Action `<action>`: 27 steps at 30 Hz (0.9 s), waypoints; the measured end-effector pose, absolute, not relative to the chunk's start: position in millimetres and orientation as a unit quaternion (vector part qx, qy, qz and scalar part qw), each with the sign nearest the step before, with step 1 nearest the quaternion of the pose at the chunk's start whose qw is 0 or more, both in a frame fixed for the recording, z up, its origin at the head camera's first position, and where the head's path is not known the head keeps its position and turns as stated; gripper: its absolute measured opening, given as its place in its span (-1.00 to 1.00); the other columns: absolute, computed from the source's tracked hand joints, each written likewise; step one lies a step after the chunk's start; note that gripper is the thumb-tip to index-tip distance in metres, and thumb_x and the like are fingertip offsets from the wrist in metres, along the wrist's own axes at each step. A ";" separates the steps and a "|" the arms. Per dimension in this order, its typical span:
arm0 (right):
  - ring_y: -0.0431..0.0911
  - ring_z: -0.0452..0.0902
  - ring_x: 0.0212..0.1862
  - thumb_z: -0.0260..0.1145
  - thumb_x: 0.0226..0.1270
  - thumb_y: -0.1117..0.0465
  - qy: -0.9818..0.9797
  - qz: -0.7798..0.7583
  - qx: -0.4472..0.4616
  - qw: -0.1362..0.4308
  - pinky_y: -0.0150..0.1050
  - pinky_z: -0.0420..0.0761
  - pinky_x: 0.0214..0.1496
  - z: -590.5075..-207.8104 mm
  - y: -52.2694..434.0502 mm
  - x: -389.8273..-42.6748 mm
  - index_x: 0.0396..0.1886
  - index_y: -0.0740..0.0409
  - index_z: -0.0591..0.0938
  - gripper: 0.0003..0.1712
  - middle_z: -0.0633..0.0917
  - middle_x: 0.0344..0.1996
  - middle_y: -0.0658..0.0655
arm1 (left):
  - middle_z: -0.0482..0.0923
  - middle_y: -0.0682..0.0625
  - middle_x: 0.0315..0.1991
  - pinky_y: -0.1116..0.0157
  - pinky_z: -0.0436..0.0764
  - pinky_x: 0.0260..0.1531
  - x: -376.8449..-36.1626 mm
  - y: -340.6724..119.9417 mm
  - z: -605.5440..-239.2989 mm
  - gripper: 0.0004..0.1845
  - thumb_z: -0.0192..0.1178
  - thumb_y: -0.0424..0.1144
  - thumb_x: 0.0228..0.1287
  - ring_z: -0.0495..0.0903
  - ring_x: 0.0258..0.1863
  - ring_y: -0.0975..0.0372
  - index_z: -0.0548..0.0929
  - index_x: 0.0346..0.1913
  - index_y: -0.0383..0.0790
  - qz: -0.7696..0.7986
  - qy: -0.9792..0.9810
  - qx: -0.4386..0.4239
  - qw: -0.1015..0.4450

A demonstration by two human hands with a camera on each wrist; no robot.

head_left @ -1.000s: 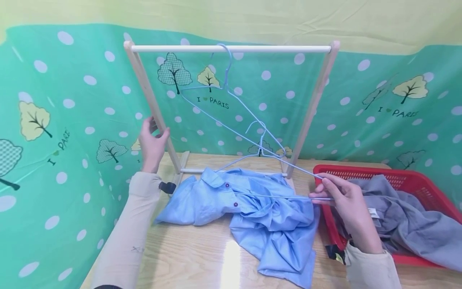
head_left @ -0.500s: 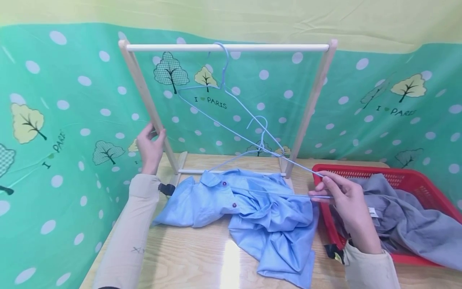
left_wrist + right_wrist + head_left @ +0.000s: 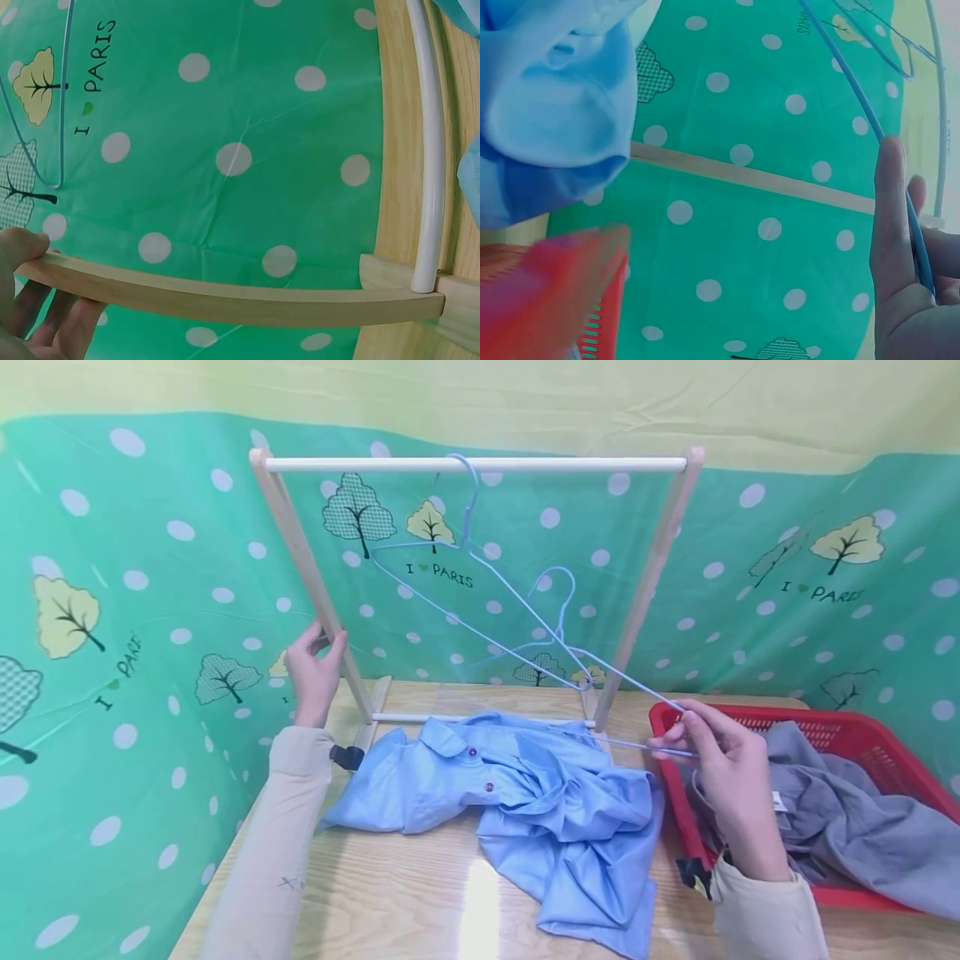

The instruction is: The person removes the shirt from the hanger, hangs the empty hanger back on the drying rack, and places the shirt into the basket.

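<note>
A wooden clothes rack (image 3: 663, 543) stands at the back of the table. My left hand (image 3: 313, 668) grips its left post (image 3: 225, 296), thumb on one side and fingers around the other. My right hand (image 3: 731, 777) pinches one end of a blue wire hanger (image 3: 630, 679) between thumb and fingers, its hook pointing up inside the rack frame. A second blue wire hanger (image 3: 467, 527) hangs by its hook from the white top bar (image 3: 585, 465) and overlaps the held one in the head view. Below, a light blue buttoned shirt (image 3: 442, 785) lies crumpled on the table.
At the right, close to my right forearm, sits a red plastic basket (image 3: 750, 714). A grey garment (image 3: 847, 810) fills it and spills over its front rim. Green printed cloth (image 3: 825, 643) lines the back and left side. A low white bar (image 3: 405, 718) joins the rack's feet.
My right hand has raised the held hanger slightly; its hook is higher and a little further right, and less of it overlaps the shirt. My left hand stays on the post.
</note>
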State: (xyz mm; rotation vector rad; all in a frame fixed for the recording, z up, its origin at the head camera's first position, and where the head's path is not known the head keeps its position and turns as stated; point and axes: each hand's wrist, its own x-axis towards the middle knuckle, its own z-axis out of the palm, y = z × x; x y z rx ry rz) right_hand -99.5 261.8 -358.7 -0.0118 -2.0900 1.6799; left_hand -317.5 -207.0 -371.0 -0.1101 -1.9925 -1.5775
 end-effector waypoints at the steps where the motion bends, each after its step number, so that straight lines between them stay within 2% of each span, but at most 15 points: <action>1: -0.22 0.77 -0.32 0.16 0.52 0.18 -0.757 0.609 -0.009 0.237 -0.37 0.74 -0.25 -357.3 261.2 -99.4 0.23 0.26 0.57 -0.61 0.69 -0.41 0.03 | 0.65 -0.15 0.05 0.23 0.70 0.05 -317.7 -207.2 -371.2 -0.71 0.29 -0.22 0.36 0.64 0.06 0.09 0.70 0.09 -0.19 -0.593 -0.748 -0.042 0.294; 9: -0.21 0.77 -0.31 0.21 0.47 0.23 -0.732 0.612 -0.019 0.299 -0.36 0.72 -0.24 -347.8 254.5 -100.3 0.17 0.24 0.62 -0.65 0.69 -0.41 0.11 | 0.65 -0.15 0.09 0.21 0.68 0.10 -317.9 -207.3 -371.7 -0.68 0.29 -0.21 0.36 0.62 0.09 0.09 0.69 0.13 -0.16 -0.601 -0.745 -0.042 0.288; 13: -0.21 0.77 -0.31 0.20 0.47 0.28 -0.723 0.601 -0.009 0.340 -0.37 0.72 -0.22 -345.4 252.1 -100.2 0.14 0.26 0.64 -0.67 0.71 -0.42 0.09 | 0.65 -0.15 0.08 0.20 0.67 0.11 -317.8 -207.4 -373.3 -0.69 0.29 -0.19 0.36 0.62 0.10 0.10 0.70 0.11 -0.16 -0.600 -0.745 -0.041 0.289; 20: -0.20 0.77 -0.29 0.19 0.47 0.30 -0.727 0.571 0.007 0.381 -0.37 0.72 -0.18 -339.3 253.2 -98.4 0.13 0.27 0.65 -0.68 0.71 -0.42 0.08 | 0.68 -0.16 0.04 0.20 0.67 0.12 -316.5 -206.1 -374.9 -0.69 0.29 -0.16 0.36 0.64 0.08 0.12 0.71 0.10 -0.14 -0.590 -0.748 -0.044 0.301; 27: -0.15 0.78 -0.30 0.20 0.44 0.33 -0.685 0.594 0.035 0.420 -0.35 0.72 -0.15 -329.4 254.4 -98.3 0.09 0.40 0.64 -0.68 0.72 -0.40 0.12 | 0.70 -0.19 0.02 0.16 0.65 0.14 -316.9 -207.4 -374.5 -0.71 0.30 -0.18 0.35 0.64 0.08 0.10 0.72 0.07 -0.17 -0.584 -0.750 -0.044 0.308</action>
